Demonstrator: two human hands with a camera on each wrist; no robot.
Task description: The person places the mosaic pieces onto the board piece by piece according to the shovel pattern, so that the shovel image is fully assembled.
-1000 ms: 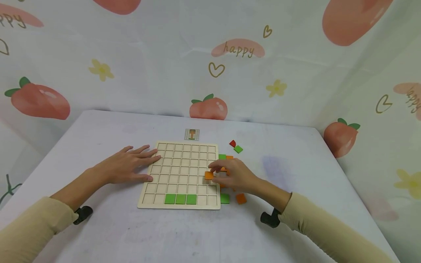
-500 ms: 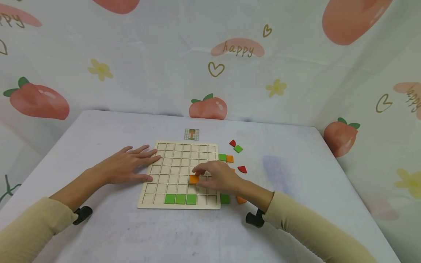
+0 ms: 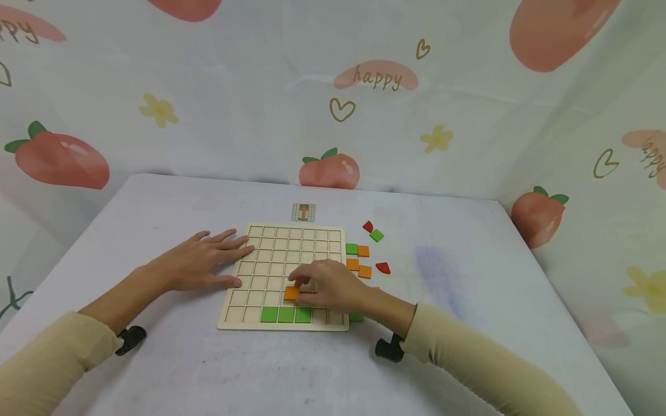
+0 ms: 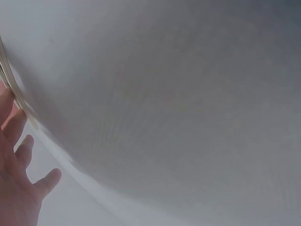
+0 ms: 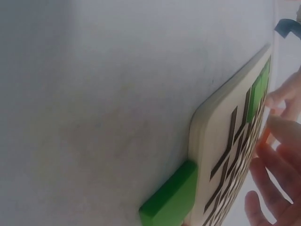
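Observation:
A pale wooden grid board (image 3: 260, 283) lies on the white table, with three green square tiles (image 3: 285, 315) side by side in its front row. My right hand (image 3: 333, 284) pinches an orange square tile (image 3: 292, 293) between thumb and fingers, just behind the middle green tile. In the right wrist view the orange tile (image 5: 266, 134) shows as a thin edge between the fingertips. My left hand (image 3: 205, 263) has its fingers spread, their tips resting on the board's left edge. The left wrist view catches that hand (image 4: 21, 165) at the board's rim.
Right of the board lie several loose pieces: orange squares (image 3: 365, 271), a green square (image 3: 351, 249), a red quarter-round piece (image 3: 383, 268) and another red piece (image 3: 368, 226) touching a green tile (image 3: 377, 236). A small pattern card (image 3: 303, 212) lies behind the board.
My right hand has carried the orange tile leftward and toward the front of the board, uncovering loose orange pieces at the right. The left hand has stayed in place.

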